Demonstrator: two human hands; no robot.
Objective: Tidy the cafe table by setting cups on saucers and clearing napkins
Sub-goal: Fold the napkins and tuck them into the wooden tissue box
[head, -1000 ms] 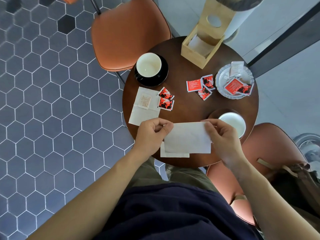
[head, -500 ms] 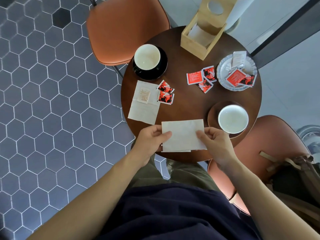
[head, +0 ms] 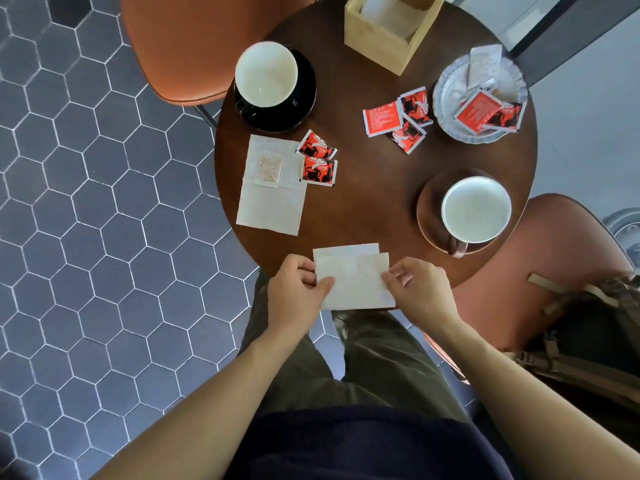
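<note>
A folded white napkin (head: 353,278) lies over the near edge of the round dark table (head: 374,188). My left hand (head: 298,296) pinches its left edge and my right hand (head: 420,292) pinches its right edge. A second napkin (head: 273,192) lies flat at the table's left with a pale sachet (head: 269,170) on it. A white cup (head: 266,74) stands on a black saucer (head: 304,98) at the far left. Another white cup (head: 476,209) stands on a brown saucer (head: 429,216) at the right.
Red sachets lie loose by the left napkin (head: 317,161) and at mid table (head: 398,119). A silver dish (head: 450,98) holds more sachets. A wooden napkin box (head: 384,36) stands at the back. Orange chairs (head: 194,46) flank the table; a bag (head: 588,341) sits on the right one.
Both hands have drawn closer together and the napkin between them is now folded narrower. It sits nearer the table's edge. My view has moved closer to the table.
</note>
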